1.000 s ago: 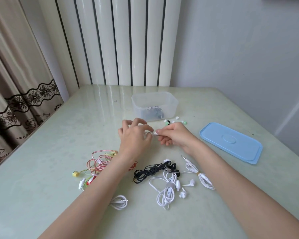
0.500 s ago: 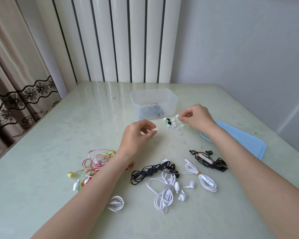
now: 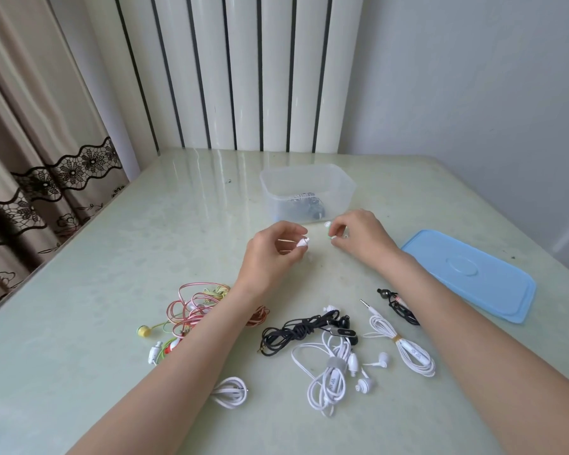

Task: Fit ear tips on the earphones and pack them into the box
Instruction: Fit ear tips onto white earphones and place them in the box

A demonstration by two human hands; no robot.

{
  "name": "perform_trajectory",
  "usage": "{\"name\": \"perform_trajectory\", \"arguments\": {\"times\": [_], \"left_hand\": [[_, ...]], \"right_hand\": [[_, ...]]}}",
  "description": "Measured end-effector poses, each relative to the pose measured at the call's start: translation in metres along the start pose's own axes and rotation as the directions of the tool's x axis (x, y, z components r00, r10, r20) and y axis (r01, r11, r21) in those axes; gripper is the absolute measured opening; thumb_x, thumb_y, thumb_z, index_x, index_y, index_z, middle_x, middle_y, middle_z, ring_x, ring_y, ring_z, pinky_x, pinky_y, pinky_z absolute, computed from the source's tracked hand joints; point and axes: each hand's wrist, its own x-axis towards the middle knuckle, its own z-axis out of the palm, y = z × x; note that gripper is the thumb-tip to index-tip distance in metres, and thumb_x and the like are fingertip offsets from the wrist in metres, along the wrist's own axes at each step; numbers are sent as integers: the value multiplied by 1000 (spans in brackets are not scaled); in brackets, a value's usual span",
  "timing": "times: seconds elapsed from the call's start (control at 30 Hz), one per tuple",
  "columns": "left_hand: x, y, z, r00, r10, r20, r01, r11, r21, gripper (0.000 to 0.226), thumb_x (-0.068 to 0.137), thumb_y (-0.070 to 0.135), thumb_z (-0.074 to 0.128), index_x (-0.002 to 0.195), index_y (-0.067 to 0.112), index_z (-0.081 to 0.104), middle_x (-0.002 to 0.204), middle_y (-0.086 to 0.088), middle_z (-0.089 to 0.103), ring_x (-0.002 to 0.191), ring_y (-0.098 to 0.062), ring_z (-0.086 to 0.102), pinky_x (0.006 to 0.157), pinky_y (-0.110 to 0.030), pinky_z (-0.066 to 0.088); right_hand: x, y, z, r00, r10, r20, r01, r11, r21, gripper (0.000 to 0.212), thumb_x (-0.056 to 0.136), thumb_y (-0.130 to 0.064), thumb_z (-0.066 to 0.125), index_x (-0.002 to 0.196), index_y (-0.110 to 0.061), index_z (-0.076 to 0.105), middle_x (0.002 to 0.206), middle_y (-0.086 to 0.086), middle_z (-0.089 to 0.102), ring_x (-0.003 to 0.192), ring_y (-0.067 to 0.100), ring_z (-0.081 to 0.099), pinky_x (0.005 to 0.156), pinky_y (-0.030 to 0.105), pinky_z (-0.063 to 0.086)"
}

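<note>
My left hand (image 3: 270,254) pinches a white earbud (image 3: 302,242) over the middle of the table. My right hand (image 3: 362,236) pinches a small white ear tip (image 3: 328,225) just in front of the clear plastic box (image 3: 306,192), a hand's width right of the earbud. The box holds a dark earphone bundle. Its blue lid (image 3: 467,274) lies flat at the right. Most loose ear tips are hidden under my right hand.
Several coiled earphones lie near me: a pink and yellow tangle (image 3: 197,307), a black pair (image 3: 303,331), white pairs (image 3: 332,372) (image 3: 404,346), a small white cable (image 3: 230,392) and a black-red one (image 3: 398,305). A curtain hangs at the left.
My right hand went out to the pile of ear tips and has come back a little toward the left with a tip. The left hand kept the earbud and barely moved.
</note>
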Motion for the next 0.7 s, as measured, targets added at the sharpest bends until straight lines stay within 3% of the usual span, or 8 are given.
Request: {"name": "perform_trajectory", "arguments": {"times": [0.1, 0.17, 0.27, 0.3, 0.4, 0.53, 0.7], "left_hand": [[2, -1, 0, 999, -32, -12, 32, 997, -64, 21, 82, 6, 65, 82, 27, 61, 77, 7, 63, 59, 0, 58, 63, -17, 48], [3, 1, -1, 998, -63, -19, 60, 990, -124, 19, 82, 6, 64, 83, 24, 61, 77, 4, 62, 57, 0, 57, 58, -15, 47], [5, 3, -4, 995, -99, -33, 91, 977, -195, 16, 82, 3, 63, 83, 19, 61, 76, 0, 64, 64, -11, 58, 56, -14, 48], [6, 4, -5, 993, -111, -35, 101, 971, -215, 14, 82, 3, 63, 85, 17, 61, 75, -1, 64, 63, -12, 58, 56, -14, 48], [8, 3, -7, 989, -145, -40, 131, 962, -240, 13, 82, 4, 64, 91, 12, 60, 74, -3, 65, 54, -4, 60, 56, -14, 50], [3, -2, -2, 981, -187, -44, 174, 961, -215, 16, 81, 2, 65, 84, 17, 59, 76, 1, 63, 63, -11, 63, 61, -19, 52], [4, 2, -1, 984, -178, -12, 173, 966, -191, 12, 81, 3, 65, 81, 15, 61, 72, -1, 63, 64, -15, 61, 65, -23, 52]], "right_hand": [[3, 1, 3, 999, 7, -36, -7, 1000, 9, 16, 79, -3, 58, 86, -8, 71, 95, 9, 70, 95, 25, 58, 83, 31, 44], [4, 4, -1, 997, -5, -71, 7, 999, 38, 12, 78, -5, 61, 84, -8, 71, 90, 7, 71, 82, 20, 57, 80, 29, 43], [0, -4, -11, 987, 27, -157, 15, 966, 259, 3, 76, -6, 69, 76, -9, 70, 68, -4, 62, 57, 4, 46, 59, 10, 37], [-4, -11, -13, 985, 69, -159, 5, 906, 423, 6, 75, -6, 70, 72, -11, 69, 65, -5, 59, 55, 3, 48, 55, 7, 38], [-19, -29, -7, 993, 114, -24, -43, 551, 834, 14, 77, 3, 66, 73, -10, 63, 66, 2, 62, 48, -1, 55, 51, 10, 45], [-33, -35, 11, 985, 153, 78, -120, 290, 949, 14, 80, 8, 61, 76, -6, 60, 53, -2, 66, 49, 5, 61, 55, 14, 51], [-35, -28, 10, 983, 144, 118, -133, 98, 986, 12, 81, 9, 58, 78, -2, 62, 59, 1, 69, 57, 8, 66, 63, 13, 54]]}}
